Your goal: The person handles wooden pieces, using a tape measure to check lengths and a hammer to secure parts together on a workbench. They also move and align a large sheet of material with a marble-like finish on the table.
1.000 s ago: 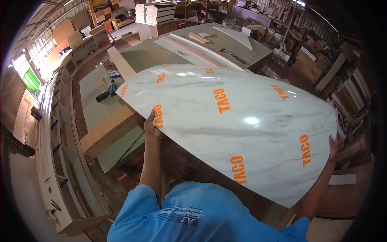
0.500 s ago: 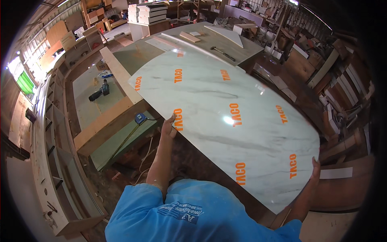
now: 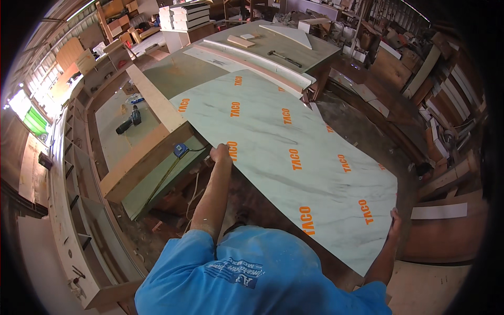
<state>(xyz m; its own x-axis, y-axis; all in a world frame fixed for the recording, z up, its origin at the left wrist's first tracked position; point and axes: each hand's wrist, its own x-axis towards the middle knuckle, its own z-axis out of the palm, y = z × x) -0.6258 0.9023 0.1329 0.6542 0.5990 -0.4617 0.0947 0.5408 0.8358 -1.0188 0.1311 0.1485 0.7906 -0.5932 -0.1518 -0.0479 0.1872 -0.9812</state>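
Observation:
A large, thin laminate sheet, white with grey marbling and orange lettering, spans the space before me. It bends along its length, its far end resting on the workbench. My left hand is closed on the sheet's near long edge, close to the wooden frame. At the right end, my right hand grips the short edge, its fingers partly hidden behind the sheet. A blue tape measure with its blade drawn out lies by my left hand, at the edge of the wooden frame.
A cordless drill lies on a panel to the left. On the far bench are a hammer, wood offcuts and a white triangular board. Stacked boards crowd the right side. A long shelf-like frame runs along the left.
The sheet's far edge has come down and nearer, baring more of the far bench and a strip along it. Its right side curves more, and my right hand has shifted slightly left.

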